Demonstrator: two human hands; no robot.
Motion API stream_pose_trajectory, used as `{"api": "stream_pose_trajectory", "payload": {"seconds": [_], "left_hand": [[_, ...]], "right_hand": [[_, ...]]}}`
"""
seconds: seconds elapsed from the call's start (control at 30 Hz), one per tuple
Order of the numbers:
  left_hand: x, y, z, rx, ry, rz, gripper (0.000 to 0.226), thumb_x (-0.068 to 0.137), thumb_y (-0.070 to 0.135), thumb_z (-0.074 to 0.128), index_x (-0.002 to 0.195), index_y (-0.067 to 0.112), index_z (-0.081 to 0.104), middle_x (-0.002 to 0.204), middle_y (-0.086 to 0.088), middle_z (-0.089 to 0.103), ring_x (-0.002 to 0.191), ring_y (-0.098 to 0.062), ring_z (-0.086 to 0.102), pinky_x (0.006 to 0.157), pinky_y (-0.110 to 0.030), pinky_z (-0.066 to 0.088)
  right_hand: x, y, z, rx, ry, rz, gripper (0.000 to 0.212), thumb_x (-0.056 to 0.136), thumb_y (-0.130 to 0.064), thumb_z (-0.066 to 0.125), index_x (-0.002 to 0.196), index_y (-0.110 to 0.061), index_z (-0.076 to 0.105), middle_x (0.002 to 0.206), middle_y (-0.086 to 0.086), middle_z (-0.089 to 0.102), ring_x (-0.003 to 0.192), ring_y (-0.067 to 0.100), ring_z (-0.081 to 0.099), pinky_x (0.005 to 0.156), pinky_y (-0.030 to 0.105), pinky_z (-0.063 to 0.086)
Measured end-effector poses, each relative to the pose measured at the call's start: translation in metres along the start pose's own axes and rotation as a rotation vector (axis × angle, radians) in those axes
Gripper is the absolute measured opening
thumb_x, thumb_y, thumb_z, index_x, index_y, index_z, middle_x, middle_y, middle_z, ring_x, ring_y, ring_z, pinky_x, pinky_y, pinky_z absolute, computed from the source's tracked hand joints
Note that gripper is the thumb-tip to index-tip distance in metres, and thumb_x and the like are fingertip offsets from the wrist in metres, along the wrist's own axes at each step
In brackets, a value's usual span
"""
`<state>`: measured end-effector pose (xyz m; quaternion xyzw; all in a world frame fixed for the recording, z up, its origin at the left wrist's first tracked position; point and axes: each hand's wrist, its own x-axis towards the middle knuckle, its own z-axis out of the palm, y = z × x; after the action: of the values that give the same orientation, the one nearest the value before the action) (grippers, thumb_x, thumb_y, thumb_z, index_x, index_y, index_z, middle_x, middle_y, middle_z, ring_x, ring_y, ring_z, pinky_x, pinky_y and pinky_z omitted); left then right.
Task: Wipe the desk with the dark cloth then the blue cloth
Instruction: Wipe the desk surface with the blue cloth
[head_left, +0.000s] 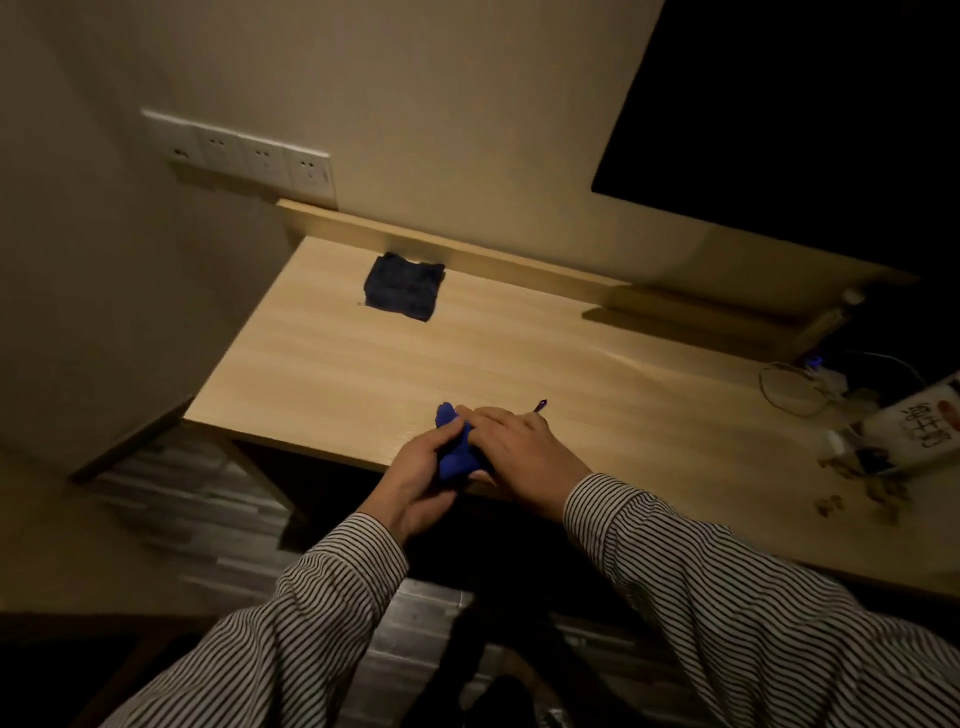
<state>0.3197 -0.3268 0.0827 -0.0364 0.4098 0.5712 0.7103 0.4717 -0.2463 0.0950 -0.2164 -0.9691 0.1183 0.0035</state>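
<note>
Two arms in striped sleeves (311, 587) reach in from the near side.

The left hand (415, 473) is at the near edge of the desk (519, 353). Its fingers and thumb curl round the blue cloth (454, 457), which is bunched into a lump.

The right hand (519, 447) lies palm down, touching the right side of the blue cloth. Its fingers are straight and held together. A small blue loop (540, 404) shows on the desk just past the right fingertips.

A white carton (909, 431) lies tilted at the right end of the desk, with cables (795, 387) behind it.

The dark cloth (404, 287) lies flat, folded square, at the far left of the desk, just beside the back rail and well apart from both hands.

A row of wall sockets (249, 153) sits above the far left corner. A dark screen (805, 104) fills the upper right.
</note>
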Motion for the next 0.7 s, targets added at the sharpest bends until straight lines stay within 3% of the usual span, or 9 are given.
{"api": "stream_pose_trajectory", "payload": {"seconds": [0.07, 0.17, 0.27, 0.37, 0.43, 0.5, 0.57, 0.63, 0.7], "left_hand": [[-0.009, 0.017, 0.000, -0.002, 0.011, 0.047, 0.028, 0.109, 0.021, 0.054, 0.130, 0.007, 0.066, 0.106, -0.017, 0.073, 0.085, -0.027, 0.073, 0.067, -0.037, 0.061], [-0.015, 0.043, -0.003, 0.035, 0.043, 0.099, 0.039, 0.108, 0.028, 0.056, 0.141, 0.007, 0.062, 0.117, -0.018, 0.073, 0.097, -0.030, 0.070, 0.081, -0.043, 0.055], [-0.012, 0.072, -0.007, 0.020, 0.068, 0.145, 0.048, 0.098, 0.032, 0.067, 0.140, 0.010, 0.062, 0.126, -0.017, 0.076, 0.108, -0.033, 0.075, 0.089, -0.048, 0.058], [-0.007, 0.104, -0.009, 0.002, 0.052, 0.178, 0.059, 0.092, 0.034, 0.072, 0.144, 0.010, 0.059, 0.135, -0.018, 0.072, 0.120, -0.036, 0.072, 0.089, -0.050, 0.061], [-0.003, 0.125, -0.010, 0.005, 0.031, 0.194, 0.060, 0.095, 0.035, 0.071, 0.147, 0.010, 0.056, 0.138, -0.020, 0.070, 0.124, -0.038, 0.070, 0.093, -0.051, 0.060], [0.002, 0.144, -0.010, 0.028, 0.028, 0.209, 0.060, 0.096, 0.038, 0.069, 0.148, 0.011, 0.055, 0.139, -0.021, 0.069, 0.126, -0.038, 0.069, 0.100, -0.053, 0.057], [0.007, 0.163, -0.010, 0.047, 0.035, 0.222, 0.057, 0.099, 0.040, 0.066, 0.148, 0.012, 0.056, 0.137, -0.021, 0.070, 0.123, -0.039, 0.070, 0.095, -0.052, 0.060], [0.013, 0.183, -0.011, 0.051, 0.056, 0.236, 0.051, 0.103, 0.040, 0.064, 0.146, 0.013, 0.057, 0.134, -0.021, 0.071, 0.119, -0.039, 0.072, 0.084, -0.049, 0.064], [0.019, 0.204, -0.014, 0.087, 0.091, 0.250, 0.046, 0.105, 0.041, 0.062, 0.144, 0.016, 0.058, 0.132, -0.019, 0.073, 0.117, -0.038, 0.073, 0.083, -0.048, 0.066]], "right_hand": [[0.014, -0.006, -0.016, -0.080, 0.043, -0.067, 0.045, 0.103, -0.051, 0.047, 0.132, -0.018, 0.057, 0.169, 0.002, 0.031, 0.154, 0.023, 0.027, 0.107, 0.047, 0.033], [0.030, -0.005, -0.041, -0.082, 0.089, -0.093, 0.048, 0.104, -0.060, 0.032, 0.138, -0.031, 0.051, 0.172, -0.005, 0.020, 0.158, 0.019, 0.017, 0.112, 0.046, 0.023], [0.047, 0.004, -0.052, 0.191, 0.173, 0.128, 0.050, 0.105, -0.058, 0.030, 0.146, -0.035, 0.046, 0.169, -0.009, 0.027, 0.154, 0.011, 0.023, 0.113, 0.038, 0.015], [0.076, 0.013, -0.052, 0.537, 0.183, 0.531, 0.050, 0.108, -0.055, 0.030, 0.125, -0.020, 0.060, 0.132, 0.002, 0.063, 0.122, 0.025, 0.056, 0.106, 0.042, 0.038], [0.101, 0.014, -0.051, 0.866, 0.059, 0.709, 0.067, 0.108, -0.060, 0.024, 0.111, -0.009, 0.068, 0.110, 0.013, 0.071, 0.106, 0.036, 0.063, 0.095, 0.043, 0.047], [0.125, 0.012, -0.048, 1.224, -0.045, 0.734, 0.067, 0.106, -0.064, 0.026, 0.113, -0.017, 0.073, 0.112, 0.011, 0.076, 0.108, 0.031, 0.068, 0.094, 0.041, 0.051], [0.150, 0.009, -0.047, 1.527, 0.020, 0.715, 0.047, 0.106, -0.056, 0.044, 0.119, -0.021, 0.072, 0.119, 0.006, 0.076, 0.114, 0.027, 0.070, 0.103, 0.044, 0.052], [0.176, 0.010, -0.048, 1.592, 0.154, 0.676, 0.037, 0.105, -0.041, 0.057, 0.121, -0.011, 0.071, 0.118, 0.010, 0.077, 0.113, 0.028, 0.072, 0.107, 0.049, 0.052], [0.200, 0.012, -0.051, 1.526, 0.230, 0.628, 0.030, 0.106, -0.033, 0.058, 0.120, -0.010, 0.071, 0.115, 0.007, 0.078, 0.109, 0.025, 0.073, 0.104, 0.047, 0.055]]}}
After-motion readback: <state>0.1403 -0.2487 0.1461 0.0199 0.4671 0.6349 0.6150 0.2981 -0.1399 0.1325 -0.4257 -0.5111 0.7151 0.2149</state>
